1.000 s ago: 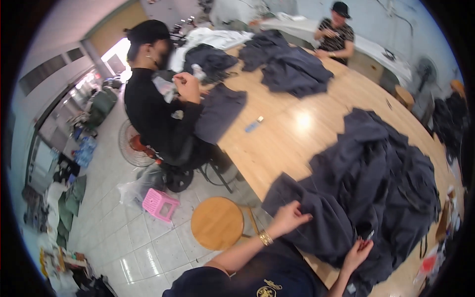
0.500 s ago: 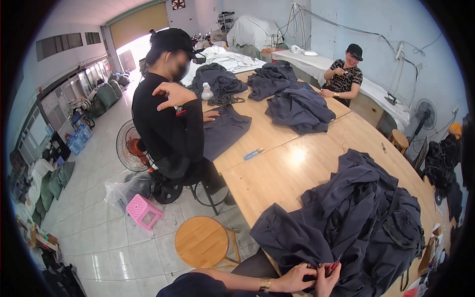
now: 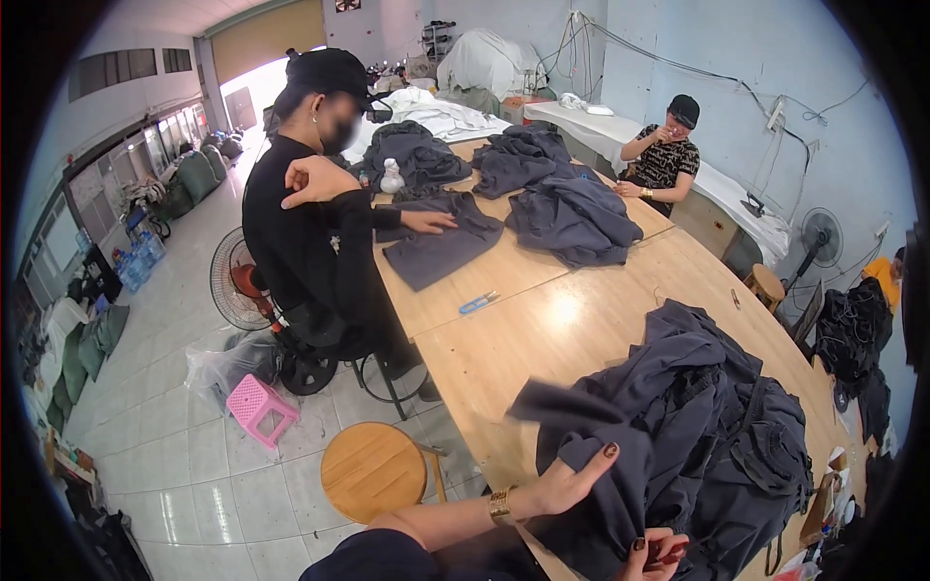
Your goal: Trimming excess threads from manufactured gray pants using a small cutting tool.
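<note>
A dark grey garment (image 3: 593, 518) hangs between my hands at the near edge of the table, part of it blurred by motion. My left hand (image 3: 567, 482), with a gold bracelet at the wrist, grips its cloth, thumb stretched along the top and the other fingers hidden behind the fabric. Low at the frame's bottom, my right hand (image 3: 657, 555) is closed beside the cloth around a small red tool (image 3: 672, 553), mostly covered by the fingers. A heap of similar dark grey garments (image 3: 717, 407) lies just beyond both hands.
Blue thread snips (image 3: 478, 302) lie on the wooden table (image 3: 484, 358). Across it, a co-worker in black (image 3: 300, 223) rests a hand on a garment; another person (image 3: 666, 165) sits at the far right side. A round wooden stool (image 3: 374, 474) and a pink stool (image 3: 262, 411) stand left.
My left hand has moved up and away from my right, lifting and swinging the cloth. The co-worker in black has slid a hand right over the garment. The far person has raised a hand toward the face.
</note>
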`<state>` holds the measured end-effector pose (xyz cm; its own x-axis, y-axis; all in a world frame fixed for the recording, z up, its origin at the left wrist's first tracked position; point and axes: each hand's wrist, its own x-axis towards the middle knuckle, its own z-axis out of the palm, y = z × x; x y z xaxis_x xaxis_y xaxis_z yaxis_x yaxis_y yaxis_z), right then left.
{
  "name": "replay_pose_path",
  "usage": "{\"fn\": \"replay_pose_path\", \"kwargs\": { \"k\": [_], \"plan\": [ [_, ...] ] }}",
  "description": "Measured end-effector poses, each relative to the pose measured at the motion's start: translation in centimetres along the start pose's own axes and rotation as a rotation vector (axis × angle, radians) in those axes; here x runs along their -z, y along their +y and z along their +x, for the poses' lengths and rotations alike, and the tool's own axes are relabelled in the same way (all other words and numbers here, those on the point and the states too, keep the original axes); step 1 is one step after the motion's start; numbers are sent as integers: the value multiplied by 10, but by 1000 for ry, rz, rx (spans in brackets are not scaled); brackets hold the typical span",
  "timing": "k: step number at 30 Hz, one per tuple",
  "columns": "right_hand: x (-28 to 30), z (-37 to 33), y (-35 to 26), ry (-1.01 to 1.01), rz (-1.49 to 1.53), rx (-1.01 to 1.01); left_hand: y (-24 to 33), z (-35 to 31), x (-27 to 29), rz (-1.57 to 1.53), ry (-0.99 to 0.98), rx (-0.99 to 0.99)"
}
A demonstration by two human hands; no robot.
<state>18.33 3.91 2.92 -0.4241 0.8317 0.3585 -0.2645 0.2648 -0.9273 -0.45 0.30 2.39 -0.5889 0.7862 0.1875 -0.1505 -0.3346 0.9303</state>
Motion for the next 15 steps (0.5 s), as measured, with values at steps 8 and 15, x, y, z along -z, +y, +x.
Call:
{"fn": "replay_pose_path", "kwargs": {
  "k": [8,15],
  "plan": [
    [8,-2,29,45,-297,-130,-32,11,3,849,-760,481],
    [4,-25,46,-182,-177,-284,24,-9,33,718,-240,250]
  ]
}}
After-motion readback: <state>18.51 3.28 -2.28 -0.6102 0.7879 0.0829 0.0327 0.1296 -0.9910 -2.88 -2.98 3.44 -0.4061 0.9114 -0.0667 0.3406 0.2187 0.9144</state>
